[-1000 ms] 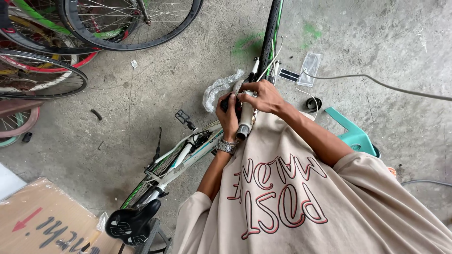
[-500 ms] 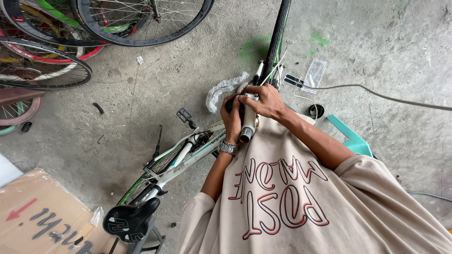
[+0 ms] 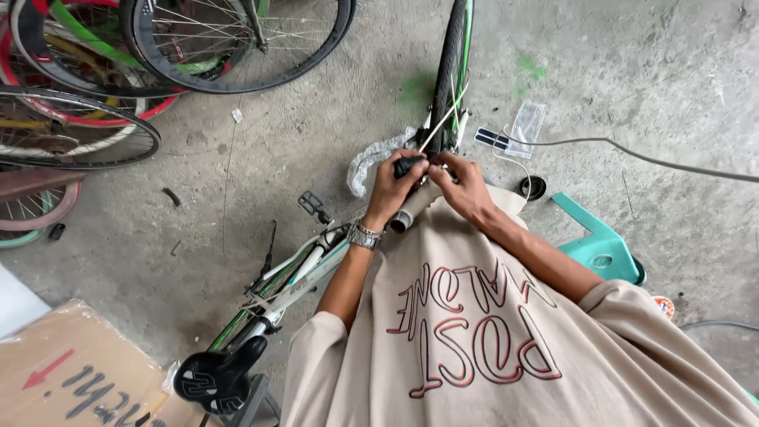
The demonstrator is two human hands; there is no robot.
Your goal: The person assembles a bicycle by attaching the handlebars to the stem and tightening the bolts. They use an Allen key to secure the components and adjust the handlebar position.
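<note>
Left hand (image 3: pixel 393 186), wristwatch (image 3: pixel 364 235) on the wrist, curled around the near end of the handlebar (image 3: pixel 409 209), fingers closed on a small black part (image 3: pixel 409 165) at the top of the bar. Right hand (image 3: pixel 462 186) just beside it, fingertips pinched together at the same spot, touching the black part and the thin pale cables (image 3: pixel 443 119) running up from there (exact grip hidden by the knuckles). Handlebar grip end grey and round, pointing down toward the beige shirt (image 3: pixel 474 348). Bicycle (image 3: pixel 292 281) lying slantwise below the hands, white and green frame, black saddle (image 3: pixel 217 375) at lower left, pedal (image 3: pixel 312 205) sticking out over the concrete floor (image 3: pixel 237 198). Front tyre (image 3: pixel 449 71) straight ahead, upright, right above the hands. Crumpled clear plastic wrap (image 3: pixel 371 158) just left of the left hand. Teal plastic stool (image 3: pixel 601 241) at the right, near the right forearm. Other bicycle wheels (image 3: pixel 237 47) stacked at upper left, well apart. Cardboard box (image 3: pixel 71 379) at the lower left corner.
</note>
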